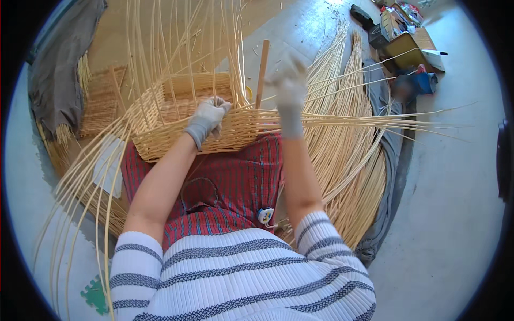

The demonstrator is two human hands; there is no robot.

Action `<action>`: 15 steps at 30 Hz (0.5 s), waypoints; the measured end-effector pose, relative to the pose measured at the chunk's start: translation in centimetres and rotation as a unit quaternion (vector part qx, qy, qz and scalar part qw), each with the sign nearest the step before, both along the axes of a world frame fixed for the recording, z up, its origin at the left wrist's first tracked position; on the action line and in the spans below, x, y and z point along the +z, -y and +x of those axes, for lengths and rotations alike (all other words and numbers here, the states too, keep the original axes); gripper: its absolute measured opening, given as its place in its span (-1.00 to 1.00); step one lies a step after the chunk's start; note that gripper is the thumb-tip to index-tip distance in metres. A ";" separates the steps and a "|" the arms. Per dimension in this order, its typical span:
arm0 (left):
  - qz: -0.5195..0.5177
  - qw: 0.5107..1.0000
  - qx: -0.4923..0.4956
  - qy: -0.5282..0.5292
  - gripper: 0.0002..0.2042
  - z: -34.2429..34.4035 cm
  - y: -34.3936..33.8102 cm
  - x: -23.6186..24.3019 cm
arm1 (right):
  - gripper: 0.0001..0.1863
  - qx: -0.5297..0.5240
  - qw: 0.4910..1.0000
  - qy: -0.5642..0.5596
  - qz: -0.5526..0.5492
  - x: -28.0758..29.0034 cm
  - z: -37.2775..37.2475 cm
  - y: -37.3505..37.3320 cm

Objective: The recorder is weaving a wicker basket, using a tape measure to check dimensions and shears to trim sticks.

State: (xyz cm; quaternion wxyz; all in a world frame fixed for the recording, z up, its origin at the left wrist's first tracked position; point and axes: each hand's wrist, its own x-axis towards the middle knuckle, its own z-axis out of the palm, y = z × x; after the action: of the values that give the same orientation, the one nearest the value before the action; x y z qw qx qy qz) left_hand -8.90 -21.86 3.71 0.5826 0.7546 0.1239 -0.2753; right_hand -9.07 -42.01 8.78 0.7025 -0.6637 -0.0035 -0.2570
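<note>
A rectangular wicker basket [184, 136] of pale rods rests on my lap, with long upright rods [187, 48] rising from its walls. My left hand [210, 116], in a light glove with a grey cuff, is closed at the near rim, its fingers pinching a wicker rod there. To the right of the basket my right hand [292, 85], gloved too, is raised and smeared by motion, so its fingers cannot be made out. Close to it, a flat wooden stick [262, 72] stands up at the basket's right corner. Loose rod ends [364, 120] stretch out to the right past my right wrist.
A large bundle of long rods [348, 166] lies on a grey cloth to the right. More rod ends [75, 176] fan out at the left. A woven mat [101, 104] and dark cloth [61, 64] lie far left. Boxes [409, 51] stand at the far right.
</note>
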 end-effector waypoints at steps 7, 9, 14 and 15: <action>-0.085 0.991 0.045 0.095 -0.64 -2.2 -0.2 -4.3 | -0.61 0.047 0.954 -0.229 -0.189 -4.8 -10.6 -0.7; -0.096 0.960 0.059 0.256 -0.45 -5.2 -1.9 -5.3 | -0.36 0.063 0.928 -0.041 -0.365 -5.9 -7.6 -2.7; -0.058 0.961 0.152 0.222 -0.65 -14.1 -16.1 -4.3 | -0.23 0.011 0.878 -0.098 -0.469 -10.3 -4.8 -5.1; -0.065 0.937 0.267 0.214 -0.71 -15.0 -18.9 -4.0 | -0.22 0.010 0.913 -0.068 -0.403 -10.8 -5.5 -6.2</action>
State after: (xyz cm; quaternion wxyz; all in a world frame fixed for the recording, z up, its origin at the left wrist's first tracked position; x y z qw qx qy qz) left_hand -23.90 -2.99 -0.33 0.6952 0.6953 0.1753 0.0508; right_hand -14.52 -35.84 -2.06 0.3768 -0.9062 -0.0653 -0.1806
